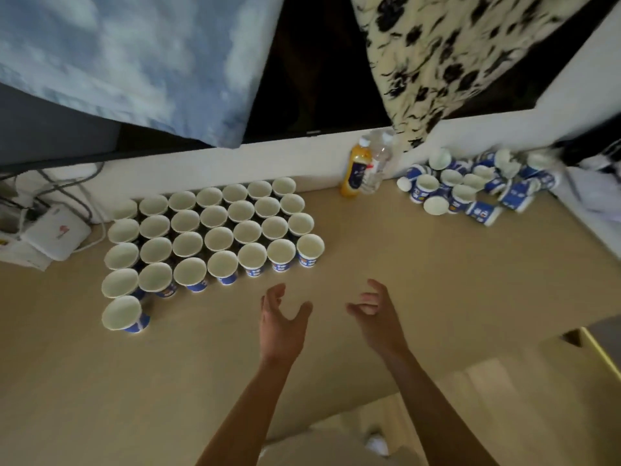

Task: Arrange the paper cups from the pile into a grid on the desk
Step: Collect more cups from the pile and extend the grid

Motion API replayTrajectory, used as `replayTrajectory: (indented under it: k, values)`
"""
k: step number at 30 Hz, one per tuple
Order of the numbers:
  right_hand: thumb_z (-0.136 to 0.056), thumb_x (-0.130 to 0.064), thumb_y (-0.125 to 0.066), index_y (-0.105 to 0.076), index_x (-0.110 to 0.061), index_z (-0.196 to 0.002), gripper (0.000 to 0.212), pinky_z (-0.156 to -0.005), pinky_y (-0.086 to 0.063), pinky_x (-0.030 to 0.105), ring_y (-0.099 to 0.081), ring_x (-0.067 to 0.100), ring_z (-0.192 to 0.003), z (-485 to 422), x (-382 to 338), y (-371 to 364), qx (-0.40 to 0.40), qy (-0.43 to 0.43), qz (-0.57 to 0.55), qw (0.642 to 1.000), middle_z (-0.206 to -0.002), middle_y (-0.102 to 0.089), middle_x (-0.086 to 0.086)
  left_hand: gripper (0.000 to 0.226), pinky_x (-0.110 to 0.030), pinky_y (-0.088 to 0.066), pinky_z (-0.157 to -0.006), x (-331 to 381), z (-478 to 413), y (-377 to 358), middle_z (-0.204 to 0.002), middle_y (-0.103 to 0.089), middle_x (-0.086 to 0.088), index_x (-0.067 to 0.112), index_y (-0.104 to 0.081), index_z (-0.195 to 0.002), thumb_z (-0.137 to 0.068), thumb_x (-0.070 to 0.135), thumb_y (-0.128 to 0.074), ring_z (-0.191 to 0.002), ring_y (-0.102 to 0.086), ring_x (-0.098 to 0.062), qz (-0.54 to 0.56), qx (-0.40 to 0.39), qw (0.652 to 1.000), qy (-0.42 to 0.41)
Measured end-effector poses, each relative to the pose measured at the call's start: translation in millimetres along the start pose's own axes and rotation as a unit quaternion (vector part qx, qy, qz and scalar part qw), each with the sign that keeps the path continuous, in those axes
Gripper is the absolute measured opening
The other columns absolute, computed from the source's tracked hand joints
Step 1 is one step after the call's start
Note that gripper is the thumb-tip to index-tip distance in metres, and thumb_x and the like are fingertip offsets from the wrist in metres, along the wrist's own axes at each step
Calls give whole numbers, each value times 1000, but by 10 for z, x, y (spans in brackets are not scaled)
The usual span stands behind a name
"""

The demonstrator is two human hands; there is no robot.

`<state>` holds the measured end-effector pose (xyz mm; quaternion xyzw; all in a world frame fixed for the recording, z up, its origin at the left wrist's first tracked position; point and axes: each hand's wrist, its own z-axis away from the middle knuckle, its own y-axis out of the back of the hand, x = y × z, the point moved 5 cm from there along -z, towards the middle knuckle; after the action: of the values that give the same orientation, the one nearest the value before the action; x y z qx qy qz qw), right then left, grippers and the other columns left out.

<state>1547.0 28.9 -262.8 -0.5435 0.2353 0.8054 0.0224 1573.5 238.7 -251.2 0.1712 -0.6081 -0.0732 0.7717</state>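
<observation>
No cup held: left hand [282, 317], right hand [373, 314] empty, apart, over table [403, 280].
Grid [215, 230] ahead-left, packed tight to keep rows; pile [470, 186] ahead-right, likely next reach.

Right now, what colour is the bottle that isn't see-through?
The juice bottle is orange-yellow with a white cap and a dark blue label. It shows best in the head view.

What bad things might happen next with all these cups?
The grid of paper cups stands rim to rim, so the left hand or right hand setting down another could topple neighbours. The pile of paper cups is loose, with cups on their sides; pulling one might send others rolling toward the juice bottle or off the desk.
</observation>
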Motion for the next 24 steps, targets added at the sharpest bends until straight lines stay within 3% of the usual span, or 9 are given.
replayTrajectory:
  k: [4,8,14,19,24]
  values:
    - [-84,-12,-79,-42,-14,-142,69,-70,-45,3,-67,19,-94,-47,146,765,24,13,-27,999,-119,-62,13,57,-28,-38,-94,332,397,-681,-121,-52,3,13,-54,-130,-81,20,-81,-112,-50,-15,1,-12,1000,-23]
    - [-85,-13,-78,-43,-18,-141,66,-69,-46,7,-65,9,-92,-36,314,1504,29,12,-71,997,-117,-60,5,54,-31,-40,-94,544,833,-1361,-119,-54,0,10,-56,-127,-80,15,-82,-112,-53,-20,6,-20,999,-26]
    - [-85,-21,-79,-44,-19,-141,66,-67,-47,8,-65,9,-94,-28,587,2512,58,18,-83,995,-113,-59,-1,54,-39,-44,-100,881,1285,-2174,-123,-54,0,12,-55,-129,-82,20,-80,-112,-52,-18,-6,-47,998,-38]
    - [-86,-24,-79,-44,-24,-138,63,-72,-48,14,-66,7,-93,-89,840,3069,78,3,-90,993,-118,-61,4,56,-35,-44,-95,1096,1432,-2713,-125,-57,-4,10,-56,-130,-81,18,-82,-110,-54,-18,-7,-67,997,-48]
    - [-85,-25,-79,-44,-27,-137,62,-70,-47,14,-66,4,-93,-293,1116,3426,92,-25,-88,991,-113,-61,-2,55,-42,-50,-96,1223,1348,-3290,-126,-59,0,15,-56,-128,-80,23,-82,-111,-57,-19,-24,-92,994,-49]
